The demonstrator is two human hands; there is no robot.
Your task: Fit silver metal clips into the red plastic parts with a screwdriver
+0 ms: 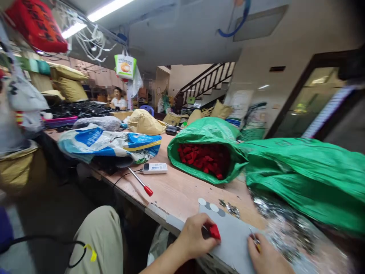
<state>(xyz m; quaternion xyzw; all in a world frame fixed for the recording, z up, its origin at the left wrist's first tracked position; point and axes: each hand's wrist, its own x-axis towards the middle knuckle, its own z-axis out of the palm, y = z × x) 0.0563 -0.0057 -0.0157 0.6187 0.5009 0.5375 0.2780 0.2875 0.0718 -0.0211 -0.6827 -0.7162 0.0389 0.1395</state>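
Note:
My left hand (198, 235) pinches a small red piece (215, 231) between thumb and fingers, above a grey sheet (235, 236) at the table's front edge. To the right, my right hand (266, 253) is closed around a thin tool with a yellow handle (258, 246) and a narrow metal tip; its exact kind is unclear. Round white and grey discs (213, 207) rest at the sheet's far edge. Beside them lie small shiny metal parts (232, 209). Beyond the hands, a green woven sack (209, 127) gapes open, showing many red pieces (203, 158) inside.
Another green sack (308, 179) lies at the right, behind clear plastic with metal parts (291, 224). A red-tipped rod (142, 182) and a white power bank (154, 168) with a cable lie left of centre, near a blue-and-white sack (111, 140). A person (118, 99) sits far back.

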